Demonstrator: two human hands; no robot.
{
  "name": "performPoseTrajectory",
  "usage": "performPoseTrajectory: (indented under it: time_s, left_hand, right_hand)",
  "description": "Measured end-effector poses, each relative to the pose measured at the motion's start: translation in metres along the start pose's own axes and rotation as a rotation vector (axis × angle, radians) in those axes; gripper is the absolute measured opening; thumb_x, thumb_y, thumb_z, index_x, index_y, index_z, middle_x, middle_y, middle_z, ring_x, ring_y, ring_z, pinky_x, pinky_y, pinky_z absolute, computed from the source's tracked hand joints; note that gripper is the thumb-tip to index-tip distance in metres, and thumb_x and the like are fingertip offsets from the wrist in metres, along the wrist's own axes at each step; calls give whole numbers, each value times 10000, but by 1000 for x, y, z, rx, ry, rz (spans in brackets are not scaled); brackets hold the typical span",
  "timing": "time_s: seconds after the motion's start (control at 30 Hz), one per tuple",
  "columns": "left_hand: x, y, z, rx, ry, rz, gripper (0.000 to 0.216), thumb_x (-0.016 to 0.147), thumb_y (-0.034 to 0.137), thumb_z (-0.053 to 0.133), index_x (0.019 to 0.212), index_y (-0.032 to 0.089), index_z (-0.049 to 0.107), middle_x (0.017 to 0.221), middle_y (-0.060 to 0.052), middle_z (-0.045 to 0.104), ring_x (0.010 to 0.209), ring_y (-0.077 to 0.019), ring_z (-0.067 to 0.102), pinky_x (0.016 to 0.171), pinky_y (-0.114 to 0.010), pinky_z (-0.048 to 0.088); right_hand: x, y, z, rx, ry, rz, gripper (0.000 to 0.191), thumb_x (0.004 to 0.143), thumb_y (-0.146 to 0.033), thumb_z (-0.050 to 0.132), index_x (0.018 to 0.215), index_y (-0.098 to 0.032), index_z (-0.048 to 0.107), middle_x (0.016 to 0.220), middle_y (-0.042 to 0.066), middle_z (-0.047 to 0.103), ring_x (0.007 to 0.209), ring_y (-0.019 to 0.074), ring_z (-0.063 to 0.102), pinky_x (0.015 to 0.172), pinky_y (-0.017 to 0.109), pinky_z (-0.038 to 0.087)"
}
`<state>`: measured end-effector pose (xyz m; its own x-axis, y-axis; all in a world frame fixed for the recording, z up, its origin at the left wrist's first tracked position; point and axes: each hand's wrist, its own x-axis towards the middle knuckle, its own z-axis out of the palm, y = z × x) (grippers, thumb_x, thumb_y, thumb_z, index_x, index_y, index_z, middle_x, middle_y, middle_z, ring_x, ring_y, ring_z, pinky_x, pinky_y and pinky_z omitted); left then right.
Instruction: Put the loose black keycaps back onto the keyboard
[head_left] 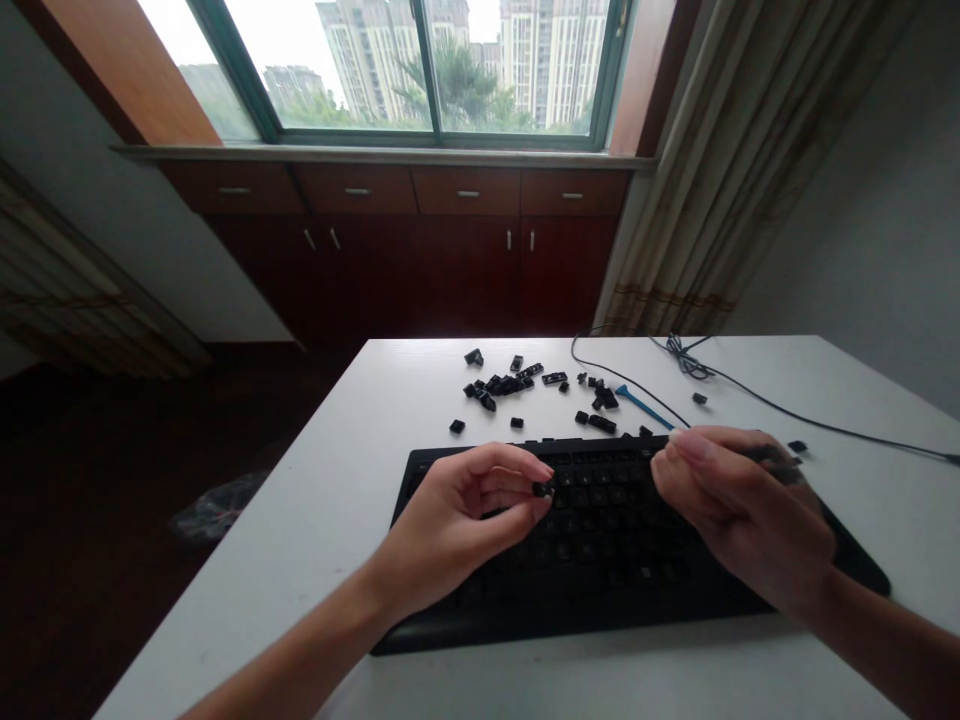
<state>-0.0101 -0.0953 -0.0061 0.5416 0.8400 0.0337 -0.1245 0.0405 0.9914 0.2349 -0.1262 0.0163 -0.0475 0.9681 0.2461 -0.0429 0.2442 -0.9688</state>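
Note:
A small black keycap (543,489) is pinched between the thumb and fingertips of my left hand (480,505), above the left-middle part of a black keyboard (570,600). My right hand (742,500) is closed over the keyboard's right side. A dark, blurred shape shows at its far edge; I cannot make out what the fingers hold. A thin blue tool (643,406) slants across the table behind the keyboard, one end near my right thumb. Both hands hide some of the keys.
Several loose black keycaps (510,384) lie scattered beyond the keyboard on the white table (315,520). A black cable (795,411) runs along the right, partly bundled. A clear plastic bag (217,508) lies on the floor at left. Cabinets (412,260) stand under the window.

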Motion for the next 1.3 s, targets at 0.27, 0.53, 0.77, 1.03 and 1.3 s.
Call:
performPoseTrajectory:
  time_s: [0.27,0.53,0.77,1.03,1.3]
  left_hand:
    - [2,0,3,-135,-48,3,217,852,110,722,1051,153,645,1160,-81,724,1062,-156,700,935,-264,568]
    - [-1,-1,3,-133,-55,-4,230,835,125,742,1042,144,643,1078,-82,746,1021,-202,728,948,-352,591]
    - [-3,-4,10,-26,-29,14,196,835,134,737,997,134,626,1008,-90,746,944,-201,740,864,-329,616]
    - [-9,-8,8,701,86,481,182,813,104,745,939,212,669,894,-25,711,775,-142,693,704,-218,588]
    - [-17,-22,9,819,4,520,468,866,72,673,1262,293,557,1125,-4,734,949,-149,726,871,-218,596]
  right_hand:
    - [3,7,10,-515,-222,-278,126,909,-184,628,1022,-235,649,775,-16,631,620,104,563,573,227,462]
    - [-1,14,12,-558,-395,-363,388,887,-109,615,1247,-252,600,989,42,677,785,143,658,689,266,544]
    - [-8,18,20,-479,-409,-324,380,870,-89,621,1219,-238,610,1066,51,670,874,140,681,752,250,562]
    - [-24,18,30,-478,-329,-267,207,901,-198,659,1104,-236,652,1044,33,719,884,147,700,797,247,558]
    - [-26,15,9,-631,-411,-383,384,869,-61,609,1222,-210,624,1175,52,700,988,161,689,848,243,544]
